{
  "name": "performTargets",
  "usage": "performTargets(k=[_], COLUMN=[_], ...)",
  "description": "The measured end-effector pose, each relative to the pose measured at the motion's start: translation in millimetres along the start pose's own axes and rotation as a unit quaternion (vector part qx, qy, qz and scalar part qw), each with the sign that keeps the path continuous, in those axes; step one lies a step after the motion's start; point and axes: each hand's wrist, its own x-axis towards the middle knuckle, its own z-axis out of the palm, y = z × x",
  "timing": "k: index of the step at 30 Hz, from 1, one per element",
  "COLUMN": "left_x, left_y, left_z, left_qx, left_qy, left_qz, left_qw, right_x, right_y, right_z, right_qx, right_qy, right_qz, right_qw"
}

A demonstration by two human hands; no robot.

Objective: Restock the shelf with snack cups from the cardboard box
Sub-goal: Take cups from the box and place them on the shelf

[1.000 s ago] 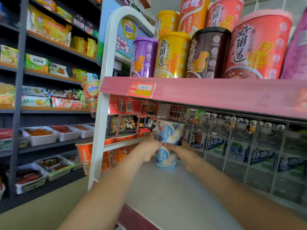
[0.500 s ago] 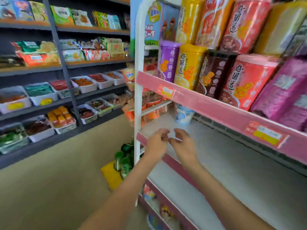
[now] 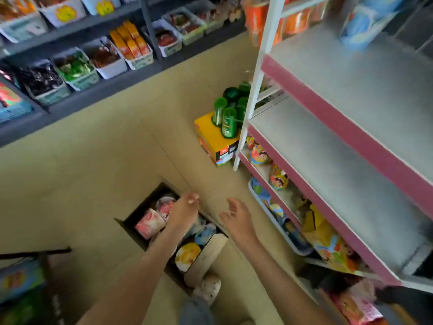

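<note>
- Snack cups (image 3: 188, 255) lie jumbled in the open cardboard box (image 3: 207, 253) on the floor, down left of the shelf (image 3: 351, 160). A pink cup (image 3: 150, 223) lies on its side at the far end.
- Left hand (image 3: 185, 211) hovers over the middle of the box, fingers loosely bent, nothing in it.
- Right hand (image 3: 236, 216) is out past the box's right edge, over the floor, fingers spread and empty. The hands are apart.
- Step, my read: reaching in for the next cups.
- To do it well, take the top-lying cups first; the pink one looks the most exposed. Grip round the body, not on the lid, which likely dents.
- The right hand needs to come left over the raised flap, and that flap could catch a wrist.
- One cup per hand seems safest, lifted straight up out of the jumble.
- On the upper shelf board a blue cup (image 3: 358, 26) sits at the far end, blurred. New cups should go upright just beside it.
- Green cans (image 3: 226, 118) on a yellow carton stand by the shelf post, well apart from the box.
</note>
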Motion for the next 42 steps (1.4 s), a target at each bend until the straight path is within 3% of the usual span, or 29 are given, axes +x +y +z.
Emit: performTargets(k=[5, 11, 17, 19, 22, 29, 32, 37, 40, 42], left_x=[32.2, 77.9, 107.4, 111.7, 109.9, 93.8, 89.8, 76.0, 76.2, 76.9], left_y=[-105.5, -184.1, -229.6, -239.9, -243.8, -229.0, -210.0, -150.1, -115.1, -89.4], left_z=[29.2, 47.3, 67.1, 78.4, 93.7, 87.2, 76.6, 40.6, 16.1, -2.2], left_qx=[0.031, 0.100, 0.120, 0.099, 0.000, 0.055, 0.106, 0.210, 0.171, 0.118], left_qy=[-0.017, -0.065, -0.113, -0.139, -0.131, -0.077, -0.064, -0.028, 0.016, 0.004], left_qz=[-0.090, -0.136, -0.130, -0.142, -0.182, -0.173, -0.134, -0.010, 0.014, 0.005], left_qw=[0.995, 0.984, 0.978, 0.975, 0.975, 0.980, 0.983, 0.977, 0.985, 0.993], right_x=[21.0, 65.2, 108.2, 117.2, 126.0, 120.8, 113.5, 94.3, 79.3, 68.8], right_y=[85.2, 113.1, 137.9, 151.9, 169.4, 160.3, 142.6, 103.1, 78.7, 63.1], right_z=[67.5, 138.5, 204.6, 216.2, 223.9, 207.0, 187.2, 141.8, 121.7, 106.2], right_qx=[-0.076, -0.125, -0.320, -0.368, -0.381, -0.442, -0.419, -0.316, -0.160, -0.034], right_qy=[-0.052, -0.132, -0.253, -0.249, -0.207, -0.199, -0.192, -0.141, -0.086, -0.067], right_qz=[0.079, 0.079, 0.021, 0.009, 0.011, -0.101, -0.106, -0.051, 0.001, 0.047], right_qw=[0.993, 0.980, 0.913, 0.896, 0.901, 0.869, 0.881, 0.937, 0.983, 0.996])
